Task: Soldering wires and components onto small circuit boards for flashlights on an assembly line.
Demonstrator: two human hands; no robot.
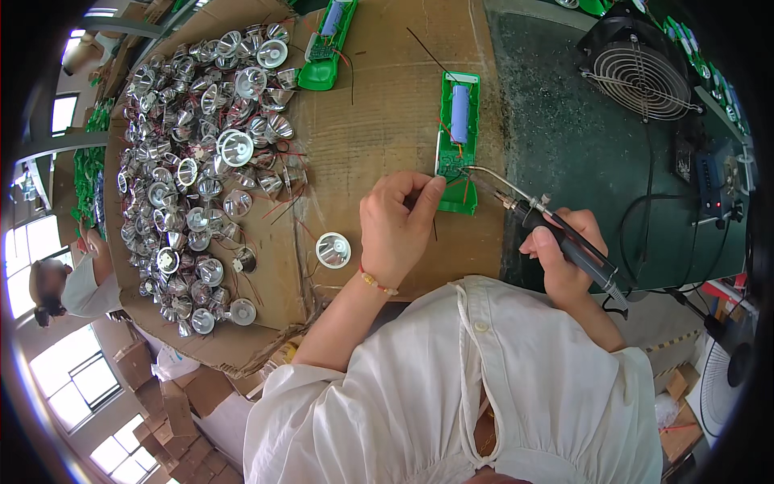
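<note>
A green plastic housing (460, 199) lies on the cardboard in front of me, with a blue cylindrical battery (459, 114) and a small green circuit board (452, 164) in it. My left hand (397, 218) is closed in a pinch at the housing's left edge, by the board. From beneath its fingertips hangs a thin dark wire (436, 231), which it seems to grip; the pinch itself is mostly hidden. My right hand (567, 252) is wrapped round a black soldering iron (574, 248) with a curved metal tube along it. The iron's tip reaches the board, close to my left fingertips.
A large cardboard box (278, 319) of silver reflector cups with wires fills the left side. One loose reflector cup (333, 250) lies beside my left wrist. Another green housing (321, 73) is farther back. A fan with a wire guard (641, 81) and a blue control unit (713, 185) stand right.
</note>
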